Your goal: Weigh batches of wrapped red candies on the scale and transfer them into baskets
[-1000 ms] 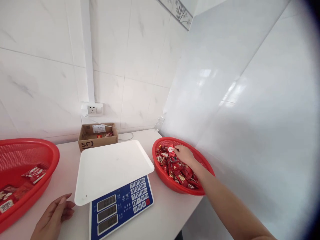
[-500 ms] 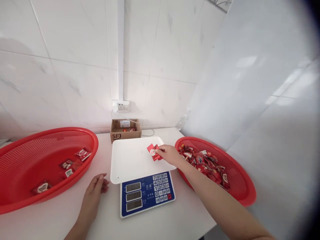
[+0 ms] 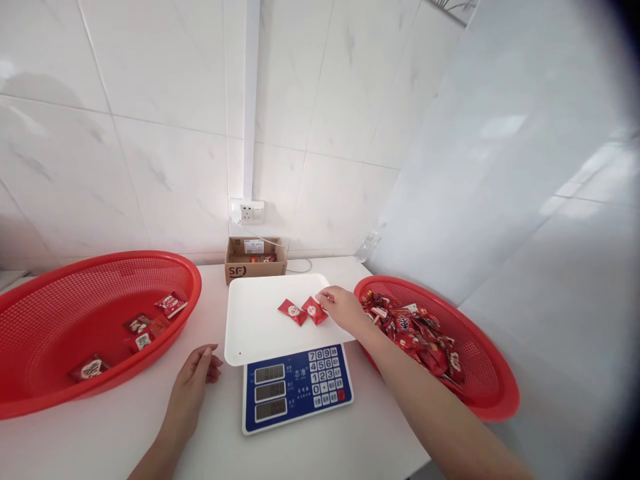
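Note:
A blue-fronted scale (image 3: 297, 390) with a white tray (image 3: 260, 327) stands on the white counter. Two red candy packets (image 3: 303, 311) lie on the tray. My right hand (image 3: 343, 309) hovers at the tray's right edge, fingertips touching the nearer packet, fingers loosely curled. My left hand (image 3: 193, 380) rests flat on the counter left of the scale, fingers stretched out, holding nothing. A red basket (image 3: 490, 393) full of red candy packets sits at the right. A larger red basket (image 3: 100, 267) at the left holds several packets.
A small cardboard box (image 3: 255, 261) stands against the tiled wall behind the scale, below a wall socket (image 3: 249, 212). A white panel wall rises close on the right. The counter's front edge runs just below the scale.
My right hand took packets from the right basket, carried them left over the scale tray and set them down. The view swung left. My left hand stayed on the counter.

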{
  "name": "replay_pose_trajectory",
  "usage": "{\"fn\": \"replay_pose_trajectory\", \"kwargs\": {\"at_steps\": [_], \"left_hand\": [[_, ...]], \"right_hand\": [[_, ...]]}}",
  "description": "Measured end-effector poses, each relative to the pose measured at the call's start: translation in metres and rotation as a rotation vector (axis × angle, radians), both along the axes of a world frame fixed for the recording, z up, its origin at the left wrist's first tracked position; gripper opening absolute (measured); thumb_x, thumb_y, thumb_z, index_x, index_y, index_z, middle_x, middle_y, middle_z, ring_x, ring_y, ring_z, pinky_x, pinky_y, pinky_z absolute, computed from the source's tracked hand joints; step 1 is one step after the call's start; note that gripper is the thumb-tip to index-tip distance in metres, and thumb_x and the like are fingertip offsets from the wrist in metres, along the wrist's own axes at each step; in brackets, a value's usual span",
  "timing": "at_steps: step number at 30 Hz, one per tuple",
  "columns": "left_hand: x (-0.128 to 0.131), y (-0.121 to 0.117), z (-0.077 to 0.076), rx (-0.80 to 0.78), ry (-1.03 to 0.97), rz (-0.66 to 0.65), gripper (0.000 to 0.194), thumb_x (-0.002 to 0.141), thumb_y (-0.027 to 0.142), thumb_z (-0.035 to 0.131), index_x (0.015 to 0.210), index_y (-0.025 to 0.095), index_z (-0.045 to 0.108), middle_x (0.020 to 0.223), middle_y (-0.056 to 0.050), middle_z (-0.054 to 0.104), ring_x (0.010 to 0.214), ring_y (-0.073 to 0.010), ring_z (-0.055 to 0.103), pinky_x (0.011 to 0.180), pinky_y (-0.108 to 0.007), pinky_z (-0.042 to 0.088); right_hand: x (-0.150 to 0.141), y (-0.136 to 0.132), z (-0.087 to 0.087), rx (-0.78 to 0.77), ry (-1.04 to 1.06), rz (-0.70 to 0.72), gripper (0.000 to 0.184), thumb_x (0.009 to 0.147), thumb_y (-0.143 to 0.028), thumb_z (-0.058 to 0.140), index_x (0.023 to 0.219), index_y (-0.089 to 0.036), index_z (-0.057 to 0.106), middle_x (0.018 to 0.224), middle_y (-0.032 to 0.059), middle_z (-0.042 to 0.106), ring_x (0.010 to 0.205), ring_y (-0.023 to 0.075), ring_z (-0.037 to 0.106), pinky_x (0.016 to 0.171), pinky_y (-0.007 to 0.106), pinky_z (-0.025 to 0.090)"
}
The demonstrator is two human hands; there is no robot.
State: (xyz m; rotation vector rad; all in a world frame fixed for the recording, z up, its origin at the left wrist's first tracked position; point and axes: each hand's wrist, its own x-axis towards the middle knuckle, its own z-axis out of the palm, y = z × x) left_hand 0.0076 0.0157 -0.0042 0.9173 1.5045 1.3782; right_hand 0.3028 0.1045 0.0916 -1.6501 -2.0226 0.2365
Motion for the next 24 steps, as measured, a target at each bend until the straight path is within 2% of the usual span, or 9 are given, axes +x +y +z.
{"fn": "replay_pose_trajectory", "kwargs": {"at_steps": [3, 7, 10, 14, 20, 24], "left_hand": [[-0.001, 0.0, -0.002, -0.007, 0.008, -0.004, 0.051, 0.065, 0.062, 0.054, 0.094, 0.02, 0.059, 0.072, -0.001, 0.06, 0.062, -0.0164, 0.055, 0.061, -0.03, 0.048], [-0.003, 0.001, -0.005, -0.016, 0.005, -0.009, 0.049, 0.066, 0.061, 0.053, 0.095, 0.021, 0.058, 0.072, 0.0, 0.06, 0.064, -0.0158, 0.055, 0.062, -0.029, 0.048], [-0.003, 0.002, -0.005, -0.011, 0.006, -0.012, 0.049, 0.066, 0.061, 0.053, 0.094, 0.021, 0.058, 0.071, 0.0, 0.06, 0.063, -0.0157, 0.056, 0.061, -0.029, 0.048], [-0.002, 0.002, -0.005, -0.01, 0.018, -0.012, 0.048, 0.066, 0.061, 0.053, 0.094, 0.022, 0.059, 0.07, 0.0, 0.06, 0.063, -0.0162, 0.056, 0.061, -0.029, 0.048], [-0.002, 0.001, -0.003, -0.008, 0.008, -0.016, 0.051, 0.065, 0.061, 0.054, 0.095, 0.021, 0.058, 0.072, 0.0, 0.06, 0.064, -0.0165, 0.055, 0.062, -0.03, 0.048], [-0.003, 0.002, -0.005, -0.017, 0.007, -0.026, 0.052, 0.065, 0.061, 0.054, 0.096, 0.021, 0.057, 0.072, 0.0, 0.059, 0.064, -0.0161, 0.055, 0.062, -0.03, 0.048]], "right_hand": [[0.004, 0.001, -0.002, 0.056, 0.033, -0.028, 0.026, 0.082, -0.03, 0.045, 0.097, -0.018, 0.063, 0.108, 0.0089, 0.061, 0.097, 0.0192, 0.056, 0.084, 0.03, 0.041], [0.008, -0.006, -0.007, 0.099, 0.077, -0.034, 0.042, 0.078, -0.012, 0.041, 0.117, -0.018, 0.053, 0.124, 0.01, 0.051, 0.114, 0.0188, 0.047, 0.098, 0.034, 0.035], [0.005, -0.015, -0.015, 0.077, 0.102, -0.035, 0.049, 0.073, -0.006, 0.04, 0.12, -0.017, 0.052, 0.125, 0.0112, 0.05, 0.115, 0.0202, 0.046, 0.099, 0.037, 0.035], [-0.009, -0.02, -0.023, 0.032, 0.144, -0.002, 0.049, 0.072, -0.007, 0.041, 0.118, -0.017, 0.054, 0.122, 0.0102, 0.053, 0.114, 0.0198, 0.049, 0.099, 0.037, 0.036], [-0.019, -0.027, -0.015, 0.053, 0.264, 0.029, 0.051, 0.075, -0.011, 0.038, 0.126, -0.019, 0.046, 0.13, 0.0063, 0.048, 0.121, 0.0165, 0.042, 0.104, 0.035, 0.032], [-0.011, -0.046, -0.01, 0.088, 0.366, 0.004, 0.052, 0.079, -0.014, 0.04, 0.13, -0.023, 0.04, 0.131, 0.0041, 0.048, 0.12, 0.0173, 0.044, 0.101, 0.035, 0.035]]}}
